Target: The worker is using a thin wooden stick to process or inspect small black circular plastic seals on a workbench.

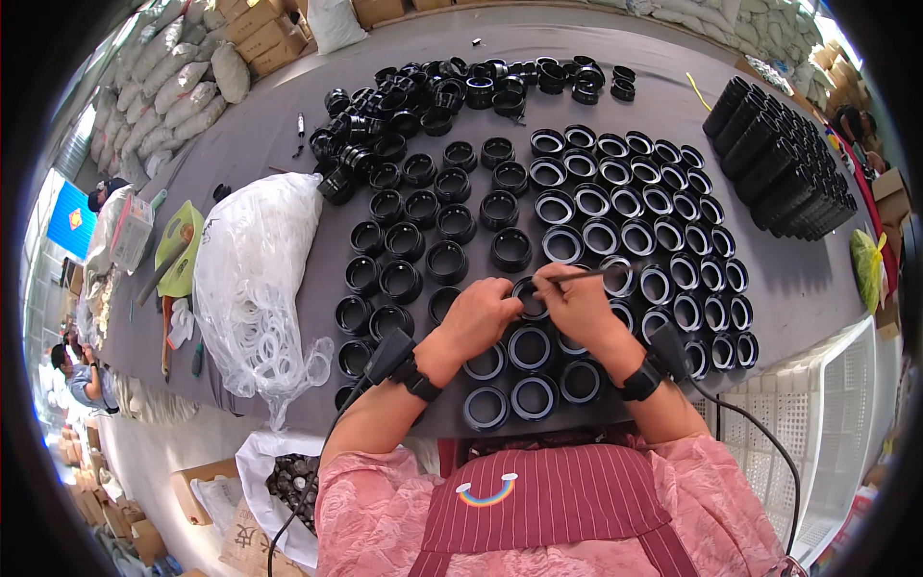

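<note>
Near the counter's [288, 106] left edge a clear bag of white rings [255, 279] is seen, one bag only. Left of centre roughly twenty black fittings [404, 245] stand without white liners, judged still undone. At the near edge the left hand [481, 313] has its fingers pinched on one black fitting [527, 296]; the right hand [577, 303] fingers pinch a thin tool [596, 276]. Rightward some forty lined fittings [663, 221] seem finished.

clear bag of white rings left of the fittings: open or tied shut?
Cannot tell. The clear bag lies bulging on the grey table, white rings visible through it, but no mouth or knot shows.
</note>
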Demonstrator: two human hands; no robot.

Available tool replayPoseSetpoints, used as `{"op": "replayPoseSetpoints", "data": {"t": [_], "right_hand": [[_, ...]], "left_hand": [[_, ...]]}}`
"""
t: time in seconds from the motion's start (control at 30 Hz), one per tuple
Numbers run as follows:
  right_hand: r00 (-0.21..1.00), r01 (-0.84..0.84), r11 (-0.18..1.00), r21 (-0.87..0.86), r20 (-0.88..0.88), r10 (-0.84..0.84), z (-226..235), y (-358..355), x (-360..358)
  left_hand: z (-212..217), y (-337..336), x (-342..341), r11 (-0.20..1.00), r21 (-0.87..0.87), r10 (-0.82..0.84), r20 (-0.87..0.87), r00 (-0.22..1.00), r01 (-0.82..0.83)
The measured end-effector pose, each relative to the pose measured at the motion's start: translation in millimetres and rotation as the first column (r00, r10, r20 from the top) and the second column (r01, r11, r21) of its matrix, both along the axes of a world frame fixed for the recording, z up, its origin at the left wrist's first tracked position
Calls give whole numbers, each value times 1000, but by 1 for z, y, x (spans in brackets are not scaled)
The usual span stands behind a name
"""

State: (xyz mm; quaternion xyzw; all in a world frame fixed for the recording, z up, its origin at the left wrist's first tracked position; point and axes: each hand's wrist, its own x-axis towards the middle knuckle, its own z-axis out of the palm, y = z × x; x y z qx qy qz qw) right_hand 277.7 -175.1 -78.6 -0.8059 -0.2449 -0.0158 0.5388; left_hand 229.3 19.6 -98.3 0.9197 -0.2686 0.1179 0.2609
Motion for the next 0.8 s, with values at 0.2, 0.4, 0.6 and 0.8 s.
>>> {"op": "replayPoseSetpoints", "data": {"t": [0.2,0.4,0.6,0.8], "right_hand": [[991,-86,996,12,-97,87,1,-4,-11],[978,207,904,374,-106,-180,30,-48,-17],[973,218,863,456,-174,-153,26,-68,-36],[978,114,896,429,-208,-25,23,-62,-53]], "left_hand": [[-6,-1,-2,1000,8,29,62,998,-29],[22,-4,17,986,-97,107,-223,969,-132],[9,5,44,918,198,388,-267,882,-343],[35,1,13,908,156,397,-25,918,-388]]}}
